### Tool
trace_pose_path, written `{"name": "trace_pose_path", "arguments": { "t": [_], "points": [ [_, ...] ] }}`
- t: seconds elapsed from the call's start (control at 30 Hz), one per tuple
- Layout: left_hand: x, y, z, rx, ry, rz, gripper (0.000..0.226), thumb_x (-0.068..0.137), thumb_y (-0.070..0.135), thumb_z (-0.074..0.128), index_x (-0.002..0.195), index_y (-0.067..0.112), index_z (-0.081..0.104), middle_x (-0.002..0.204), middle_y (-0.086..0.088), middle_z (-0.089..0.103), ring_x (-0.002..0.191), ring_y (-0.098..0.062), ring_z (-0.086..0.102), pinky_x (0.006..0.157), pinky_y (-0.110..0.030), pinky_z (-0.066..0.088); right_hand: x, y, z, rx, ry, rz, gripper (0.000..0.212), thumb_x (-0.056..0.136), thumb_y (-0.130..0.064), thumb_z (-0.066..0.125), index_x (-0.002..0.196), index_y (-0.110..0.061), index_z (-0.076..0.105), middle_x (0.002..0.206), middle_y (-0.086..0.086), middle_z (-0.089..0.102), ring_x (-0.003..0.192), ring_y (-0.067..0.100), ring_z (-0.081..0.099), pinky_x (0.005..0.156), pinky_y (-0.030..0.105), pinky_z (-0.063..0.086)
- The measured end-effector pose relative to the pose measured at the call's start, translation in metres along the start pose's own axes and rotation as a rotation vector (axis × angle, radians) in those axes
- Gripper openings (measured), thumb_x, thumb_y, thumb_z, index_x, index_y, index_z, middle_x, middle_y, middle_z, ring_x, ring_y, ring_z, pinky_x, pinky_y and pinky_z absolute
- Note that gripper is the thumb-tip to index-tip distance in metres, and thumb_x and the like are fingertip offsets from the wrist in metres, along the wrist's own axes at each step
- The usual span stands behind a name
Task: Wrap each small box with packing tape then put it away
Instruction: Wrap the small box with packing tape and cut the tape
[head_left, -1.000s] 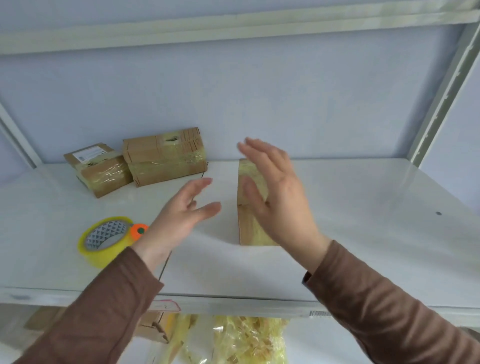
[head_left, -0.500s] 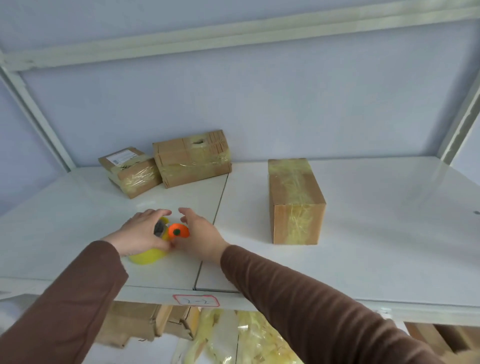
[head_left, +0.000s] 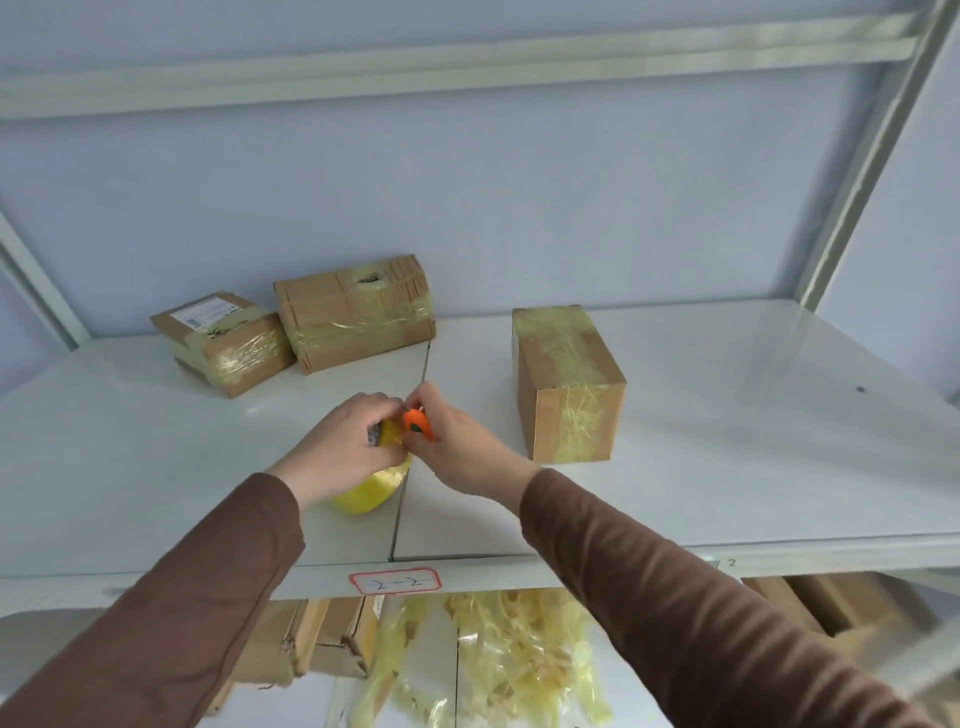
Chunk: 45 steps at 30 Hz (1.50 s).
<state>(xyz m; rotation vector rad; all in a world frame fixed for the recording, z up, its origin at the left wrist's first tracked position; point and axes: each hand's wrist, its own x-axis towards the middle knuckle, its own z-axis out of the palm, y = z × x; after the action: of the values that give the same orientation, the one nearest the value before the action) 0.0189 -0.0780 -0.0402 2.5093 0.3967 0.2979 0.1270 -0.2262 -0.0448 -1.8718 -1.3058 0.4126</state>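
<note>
A yellow tape roll (head_left: 370, 488) is lifted just above the white shelf (head_left: 727, 441), gripped from above by my left hand (head_left: 345, 449). My right hand (head_left: 457, 447) pinches a small orange cutter (head_left: 418, 423) right beside the roll, touching it. A tape-wrapped cardboard box (head_left: 569, 382) stands on the shelf to the right of my hands. Two more wrapped boxes lie at the back left: a small one with a label (head_left: 226, 340) and a longer one (head_left: 356, 312) touching it.
Shelf posts rise at the back left (head_left: 36, 291) and the right (head_left: 852, 208). A label reading 2-2 (head_left: 395, 581) is stuck on the shelf's front edge. Below the shelf hang crumpled yellow tape scraps (head_left: 498, 654) and cardboard boxes (head_left: 306, 639).
Both hands left the right-hand box and went to the tape roll. My left hand took hold of the roll and raised it; my right hand took the orange cutter.
</note>
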Motion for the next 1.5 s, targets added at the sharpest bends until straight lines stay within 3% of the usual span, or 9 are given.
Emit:
{"name": "trace_pose_path", "arguments": {
  "t": [0.17,0.33,0.57,0.67,0.77,0.9,1.07,1.3,1.5],
  "points": [
    [0.004,0.017,0.002,-0.169,-0.008,0.033,0.010,0.080,0.031,0.073,0.089,0.030,0.072,0.092,-0.003,0.065,0.091,-0.021,0.061,0.082,-0.039,0.044,-0.016,-0.008,-0.016,-0.306,0.139,0.024,0.019,0.106,-0.030,0.048,0.116,-0.015,0.053,0.115,0.002,0.056,0.109,0.024,0.050,0.099,0.045,0.035],
    [0.006,0.030,0.012,-0.198,-0.009,0.097,0.020,0.083,0.037,0.063,0.093,0.022,0.072,0.087,-0.010,0.068,0.083,-0.035,0.063,0.069,-0.046,0.051,-0.027,-0.011,-0.022,-0.178,0.350,0.035,0.026,0.104,-0.034,0.054,0.104,-0.014,0.038,0.100,0.002,0.050,0.091,0.024,0.047,0.073,0.030,0.028],
    [0.008,0.038,0.022,-0.447,0.102,0.080,0.015,0.083,0.031,0.072,0.084,0.016,0.076,0.087,0.000,0.075,0.081,-0.011,0.066,0.084,-0.032,0.049,-0.060,-0.017,-0.052,0.234,0.729,0.166,0.048,0.090,-0.048,0.072,0.080,-0.022,0.033,0.068,-0.012,0.032,0.055,0.007,0.032,0.053,0.022,0.028],
    [0.005,0.047,0.031,-0.603,0.142,0.057,0.015,0.093,0.018,0.073,0.086,0.004,0.074,0.092,-0.014,0.075,0.081,-0.013,0.065,0.082,-0.031,0.049,-0.088,-0.013,-0.045,0.362,0.609,0.199,0.038,0.100,-0.038,0.061,0.078,-0.016,0.040,0.066,-0.004,0.041,0.059,0.011,0.040,0.061,0.033,0.038],
    [0.007,0.071,0.036,-0.784,0.168,0.060,0.021,0.097,0.021,0.069,0.087,0.003,0.075,0.097,-0.021,0.075,0.080,-0.016,0.069,0.074,-0.027,0.055,-0.126,-0.008,-0.027,0.388,0.454,0.102,0.020,0.106,-0.031,0.055,0.115,-0.014,0.055,0.089,-0.001,0.072,0.077,0.004,0.065,0.075,0.018,0.049],
    [0.022,0.106,0.037,-0.831,0.164,0.051,0.027,0.099,0.028,0.065,0.078,0.016,0.078,0.083,-0.009,0.076,0.075,-0.018,0.070,0.069,-0.026,0.055,-0.152,-0.008,-0.030,0.474,0.305,-0.028,0.059,0.106,-0.032,0.054,0.158,-0.040,0.029,0.093,-0.030,0.053,0.086,-0.011,0.057,0.080,0.008,0.044],
    [0.061,0.139,0.042,-0.701,0.023,0.080,0.023,0.097,0.036,0.068,0.098,0.018,0.082,0.099,0.003,0.078,0.093,-0.002,0.072,0.076,-0.015,0.050,-0.161,-0.012,-0.074,0.462,0.460,-0.010,0.058,0.105,-0.016,0.058,0.150,-0.049,0.042,0.112,-0.014,0.065,0.097,0.010,0.059,0.092,0.015,0.042],
    [0.150,0.162,0.020,-0.614,0.082,0.082,0.020,0.098,0.038,0.065,0.094,0.026,0.081,0.124,0.012,0.070,0.120,0.001,0.055,0.087,-0.011,0.032,-0.177,-0.016,-0.107,0.555,0.328,0.244,0.020,0.101,-0.042,0.059,0.117,-0.047,0.069,0.091,0.005,0.051,0.082,0.024,0.053,0.075,0.046,0.046],
    [0.195,0.140,0.032,-0.528,0.012,-0.025,0.023,0.098,0.040,0.066,0.106,0.023,0.080,0.130,0.007,0.067,0.131,-0.009,0.052,0.100,-0.024,0.032,-0.178,-0.005,-0.112,0.577,0.319,0.334,0.018,0.103,-0.040,0.058,0.116,-0.039,0.070,0.090,0.000,0.064,0.075,0.013,0.064,0.063,0.025,0.052]
  ]
}}
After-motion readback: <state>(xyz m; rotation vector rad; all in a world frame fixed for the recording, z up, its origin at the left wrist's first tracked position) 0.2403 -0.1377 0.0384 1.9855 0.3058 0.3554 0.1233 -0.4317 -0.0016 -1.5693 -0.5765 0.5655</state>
